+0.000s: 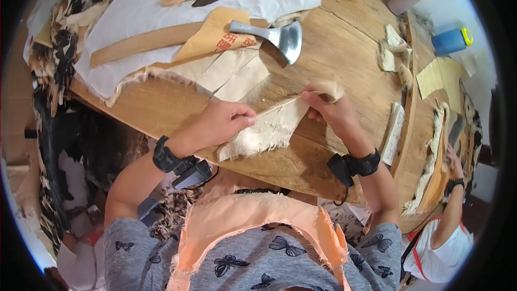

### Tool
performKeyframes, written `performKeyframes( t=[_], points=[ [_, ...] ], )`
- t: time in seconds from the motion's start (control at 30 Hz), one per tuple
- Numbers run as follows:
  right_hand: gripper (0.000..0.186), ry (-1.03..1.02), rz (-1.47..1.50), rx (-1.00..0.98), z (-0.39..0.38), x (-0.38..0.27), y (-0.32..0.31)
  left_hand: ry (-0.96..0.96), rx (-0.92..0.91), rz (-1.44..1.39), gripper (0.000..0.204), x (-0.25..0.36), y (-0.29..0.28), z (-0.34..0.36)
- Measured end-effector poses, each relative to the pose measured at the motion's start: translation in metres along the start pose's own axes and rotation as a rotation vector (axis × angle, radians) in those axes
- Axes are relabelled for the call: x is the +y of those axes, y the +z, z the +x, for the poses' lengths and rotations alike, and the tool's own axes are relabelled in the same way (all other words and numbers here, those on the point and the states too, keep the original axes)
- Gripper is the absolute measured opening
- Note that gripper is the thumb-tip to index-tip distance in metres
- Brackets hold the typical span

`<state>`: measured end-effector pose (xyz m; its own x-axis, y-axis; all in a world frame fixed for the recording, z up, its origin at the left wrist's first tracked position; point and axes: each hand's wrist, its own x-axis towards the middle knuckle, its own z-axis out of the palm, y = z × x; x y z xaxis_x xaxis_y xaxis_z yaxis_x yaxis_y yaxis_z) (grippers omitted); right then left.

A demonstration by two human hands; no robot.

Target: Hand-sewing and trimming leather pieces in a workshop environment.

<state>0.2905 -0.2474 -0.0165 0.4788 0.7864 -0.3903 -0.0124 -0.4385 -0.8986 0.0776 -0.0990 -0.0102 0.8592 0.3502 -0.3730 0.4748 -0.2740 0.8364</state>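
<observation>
Some pale hide (269, 130) is hidden behind the pinching right hand (332, 111).

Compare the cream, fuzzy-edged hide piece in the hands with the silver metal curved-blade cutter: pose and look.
Pose: the hide piece is held in left hand and right hand; the cutter lies untouched. Look: the hide piece is matte, ragged; the cutter shiny, smooth. Both are over the wooden table.
</observation>
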Motion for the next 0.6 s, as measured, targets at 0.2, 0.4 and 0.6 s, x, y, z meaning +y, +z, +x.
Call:
performKeyframes(
  t=[0.2, 0.4, 0.6],
  points=[
    [0.021, -0.344, -0.454, 0.070, 0.028, 0.010, 0.005, -0.047, 0.212, 0.109, 0.020, -0.012, 0.004, -0.024],
    [0.022, -0.459, -0.672, 0.185, 0.040, -0.008, 0.017, -0.071, 0.371, 0.243, 0.027, -0.012, 0.002, -0.025],
    [0.015, -0.811, -1.010, 0.358, 0.042, -0.001, 0.019, -0.054, 0.443, 0.326, 0.030, -0.016, 0.001, -0.018]
  ],
)
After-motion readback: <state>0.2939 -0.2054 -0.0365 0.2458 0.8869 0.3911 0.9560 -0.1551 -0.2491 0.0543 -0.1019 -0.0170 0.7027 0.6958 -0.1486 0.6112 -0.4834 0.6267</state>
